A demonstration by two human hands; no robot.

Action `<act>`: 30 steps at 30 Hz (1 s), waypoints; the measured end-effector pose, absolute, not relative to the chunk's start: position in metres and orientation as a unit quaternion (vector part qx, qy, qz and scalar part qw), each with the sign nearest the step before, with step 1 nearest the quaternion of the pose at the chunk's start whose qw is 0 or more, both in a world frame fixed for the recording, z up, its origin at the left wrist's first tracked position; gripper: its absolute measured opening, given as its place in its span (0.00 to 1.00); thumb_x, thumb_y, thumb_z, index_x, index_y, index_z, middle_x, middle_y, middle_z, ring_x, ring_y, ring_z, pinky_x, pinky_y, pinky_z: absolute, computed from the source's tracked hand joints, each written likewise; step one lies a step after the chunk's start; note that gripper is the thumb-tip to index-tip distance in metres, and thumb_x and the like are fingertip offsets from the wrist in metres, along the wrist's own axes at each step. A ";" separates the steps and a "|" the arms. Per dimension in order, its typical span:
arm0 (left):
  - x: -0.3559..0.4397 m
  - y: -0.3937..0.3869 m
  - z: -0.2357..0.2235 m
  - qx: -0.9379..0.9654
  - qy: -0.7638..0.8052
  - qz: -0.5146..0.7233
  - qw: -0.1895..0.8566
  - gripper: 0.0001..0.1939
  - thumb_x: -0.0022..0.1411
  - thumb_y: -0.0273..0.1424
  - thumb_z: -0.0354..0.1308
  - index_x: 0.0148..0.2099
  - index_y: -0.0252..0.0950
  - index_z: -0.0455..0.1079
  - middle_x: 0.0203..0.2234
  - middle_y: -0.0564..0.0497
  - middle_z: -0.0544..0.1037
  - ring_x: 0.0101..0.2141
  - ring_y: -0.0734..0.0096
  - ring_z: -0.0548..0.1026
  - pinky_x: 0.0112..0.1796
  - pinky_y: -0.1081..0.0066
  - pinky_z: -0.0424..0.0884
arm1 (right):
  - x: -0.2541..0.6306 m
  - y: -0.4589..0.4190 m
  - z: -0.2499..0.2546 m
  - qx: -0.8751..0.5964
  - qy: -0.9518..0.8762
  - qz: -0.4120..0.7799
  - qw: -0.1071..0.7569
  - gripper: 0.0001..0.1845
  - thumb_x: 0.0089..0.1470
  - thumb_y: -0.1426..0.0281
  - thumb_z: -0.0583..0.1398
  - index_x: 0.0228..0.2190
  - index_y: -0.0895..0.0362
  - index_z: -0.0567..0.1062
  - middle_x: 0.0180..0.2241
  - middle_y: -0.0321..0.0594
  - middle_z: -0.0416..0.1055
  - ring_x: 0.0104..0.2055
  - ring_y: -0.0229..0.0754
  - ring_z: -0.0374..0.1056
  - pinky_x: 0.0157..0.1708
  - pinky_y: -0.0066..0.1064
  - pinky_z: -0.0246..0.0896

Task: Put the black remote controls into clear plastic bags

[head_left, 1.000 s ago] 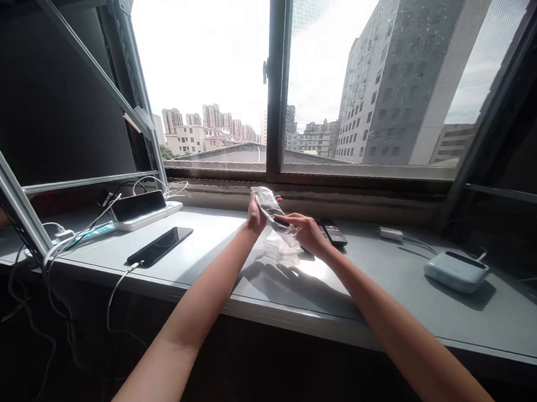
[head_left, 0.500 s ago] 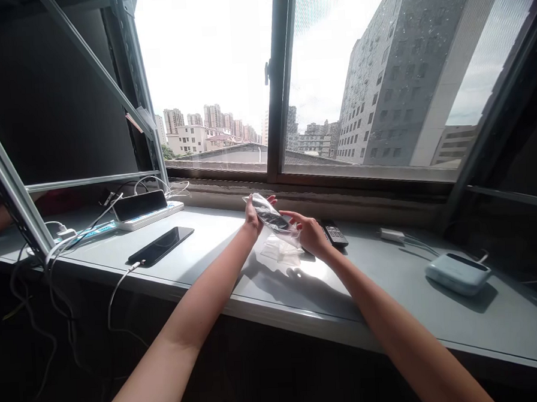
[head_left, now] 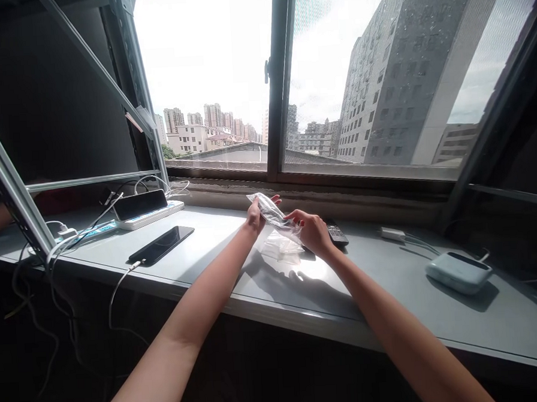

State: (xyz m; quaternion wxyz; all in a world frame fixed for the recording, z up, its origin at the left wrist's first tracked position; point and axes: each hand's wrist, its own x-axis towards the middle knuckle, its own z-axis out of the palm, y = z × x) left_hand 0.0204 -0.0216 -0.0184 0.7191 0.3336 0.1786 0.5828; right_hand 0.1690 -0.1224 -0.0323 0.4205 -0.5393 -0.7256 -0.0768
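The left hand [head_left: 254, 216] and the right hand [head_left: 314, 233] are holding a clear plastic bag [head_left: 274, 215] between them, just above the grey ledge [head_left: 236, 268] under the window [head_left: 284, 80]. The bag is thin, glossy and crinkled, and a dark, long, slim thing is showing through it; what that thing is cannot be told. The left fingers are curling around the bag's upper end, with the thumb pressing on it. The right fingers are pinching the lower end, bent in at the knuckles. The bag is lying tilted, its high end by the left hand and its low end by the right.

Below the hands, more clear plastic wrap [head_left: 280, 248] is lying crumpled on the ledge, catching the sunlight. Just behind the right hand a black remote [head_left: 336, 234] with small buttons is lying flat. The ledge is smooth, matt and flat, with a rounded front edge.

To the left a black phone [head_left: 161, 245] is lying face up, glassy and rectangular, with a white cable [head_left: 115, 290] hanging over the edge. Behind it a second dark slab is leaning on a long white power strip [head_left: 150, 216]. Far right, a pale rounded box [head_left: 459, 271] is sitting, well apart from the hands.
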 end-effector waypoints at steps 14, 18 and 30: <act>0.030 -0.022 -0.030 0.490 0.282 0.423 0.708 0.11 0.64 0.25 0.59 0.48 0.26 0.74 0.25 0.44 0.80 0.23 0.66 0.77 0.32 0.68 0.75 | 0.167 -0.126 -0.031 -0.588 -0.717 -0.178 0.328 0.11 0.50 0.77 0.57 0.31 0.52 0.77 0.31 0.37 0.80 0.32 0.45 0.74 0.27 0.28 0.51; 0.029 -0.020 -0.030 0.469 0.290 0.442 0.708 0.12 0.64 0.19 0.55 0.49 0.25 0.74 0.23 0.45 0.79 0.21 0.67 0.76 0.31 0.69 0.75 | 0.168 -0.127 -0.030 -0.572 -0.740 -0.180 0.305 0.10 0.54 0.74 0.58 0.36 0.53 0.78 0.33 0.38 0.80 0.33 0.45 0.74 0.28 0.28 0.53; -0.003 0.006 -0.040 0.339 0.311 0.520 0.719 0.21 0.65 0.21 0.46 0.58 0.25 0.68 0.34 0.39 0.83 0.34 0.57 0.82 0.41 0.63 0.77 | 0.157 -0.139 -0.024 -0.514 -0.815 -0.126 0.237 0.20 0.59 0.76 0.54 0.47 0.51 0.80 0.30 0.38 0.80 0.30 0.42 0.74 0.32 0.28 0.60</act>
